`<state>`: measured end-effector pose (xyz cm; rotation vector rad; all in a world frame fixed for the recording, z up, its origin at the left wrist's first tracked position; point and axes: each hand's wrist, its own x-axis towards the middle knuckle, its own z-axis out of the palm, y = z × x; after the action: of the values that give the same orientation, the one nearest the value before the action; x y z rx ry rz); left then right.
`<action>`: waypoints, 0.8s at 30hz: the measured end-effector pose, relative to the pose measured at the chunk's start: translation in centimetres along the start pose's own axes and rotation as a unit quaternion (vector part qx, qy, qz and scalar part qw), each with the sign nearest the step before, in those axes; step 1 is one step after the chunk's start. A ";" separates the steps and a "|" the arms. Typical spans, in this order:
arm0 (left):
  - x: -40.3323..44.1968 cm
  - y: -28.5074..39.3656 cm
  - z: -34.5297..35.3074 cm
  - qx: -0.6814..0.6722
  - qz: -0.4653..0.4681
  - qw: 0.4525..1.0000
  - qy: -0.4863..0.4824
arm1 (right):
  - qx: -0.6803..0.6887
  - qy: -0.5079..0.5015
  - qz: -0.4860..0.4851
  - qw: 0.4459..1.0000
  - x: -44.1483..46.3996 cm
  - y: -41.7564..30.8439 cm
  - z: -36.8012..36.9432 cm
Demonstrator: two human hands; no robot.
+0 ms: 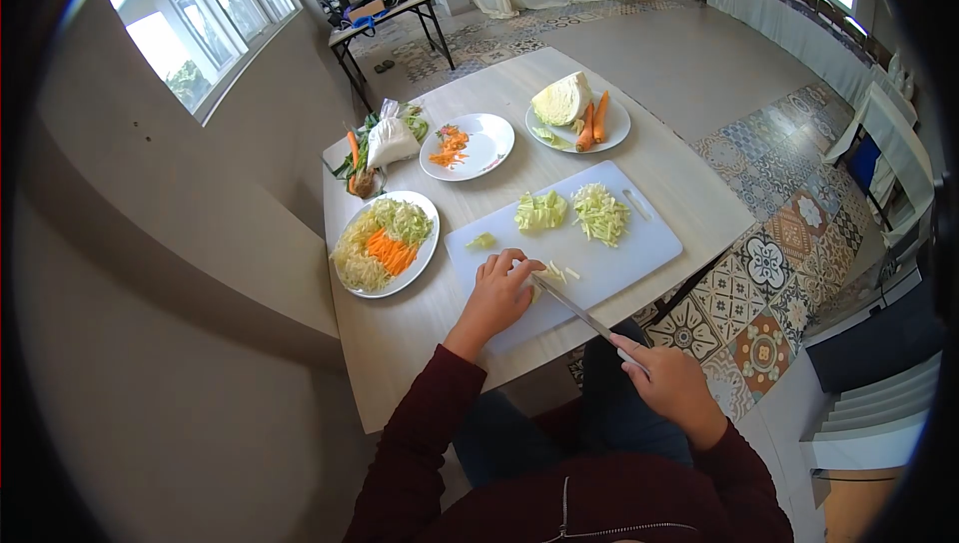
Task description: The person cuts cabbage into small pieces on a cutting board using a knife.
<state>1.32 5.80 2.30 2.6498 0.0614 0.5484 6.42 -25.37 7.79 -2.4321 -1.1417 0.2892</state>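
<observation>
My right hand [674, 383] is wrapped round the handle of a kitchen knife [579, 311], whose blade slants across the near side of the white cutting board [639, 255]. Beside the blade tip, my left hand [499, 291] presses down with bent fingers on a piece of cabbage, mostly hidden under them. A few thin cut strips [561, 271] lie just past the blade. Farther up the board sit a pile of shredded cabbage [600, 214], a stack of cabbage leaves [540, 210] and a small leaf scrap [481, 240].
A plate [426, 261] of shredded vegetables stands left of the board. Behind are a plate [489, 155] with grated carrot [449, 146] and another [618, 131] with a cabbage chunk [561, 100] and carrots [600, 117]. A white bag [392, 141] lies among vegetables by the wall.
</observation>
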 end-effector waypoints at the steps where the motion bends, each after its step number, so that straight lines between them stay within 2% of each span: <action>1: 0.0 0.1 -0.1 0.001 -0.003 1.000 0.010 | 0.009 0.001 0.000 1.000 0.0 0.0 -0.1; 6: 0.2 -0.2 -0.2 0.016 -0.013 0.999 0.050 | 0.052 -0.003 0.003 0.999 -0.2 -0.3 -0.5; 18: 0.0 -1.0 -0.2 -0.017 0.002 1.000 0.021 | 0.052 0.037 0.044 0.997 -0.6 0.5 -1.4; 24: 0.1 -0.8 -0.8 -0.043 -0.007 0.999 0.014 | 0.117 0.033 0.029 0.992 -0.8 0.5 -1.9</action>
<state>1.14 6.90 2.62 2.5566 0.0626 0.5713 6.89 -26.84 9.22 -2.2527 -0.9528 0.3385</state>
